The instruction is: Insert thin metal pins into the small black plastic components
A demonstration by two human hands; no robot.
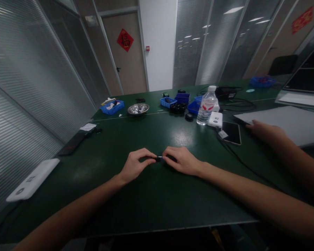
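Note:
Near the middle of the green table, my left hand (137,163) pinches a small black part (158,159) between thumb and fingertips. Facing it, my right hand (181,159) is closed in a pinch at the other side of this part. A thin, pale sliver (159,157) shows between the two sets of fingertips, and its right end disappears at my right fingers. Both pieces are too small to identify. My hands are close together, just above or resting on the tabletop; I cannot tell which.
A metal bowl (138,109), a blue basket (112,107), a water bottle (207,105) and a phone (231,132) stand or lie beyond my hands. At the right, another person's hand (267,131) touches a grey laptop-like slab (285,118). A white box (33,179) lies left.

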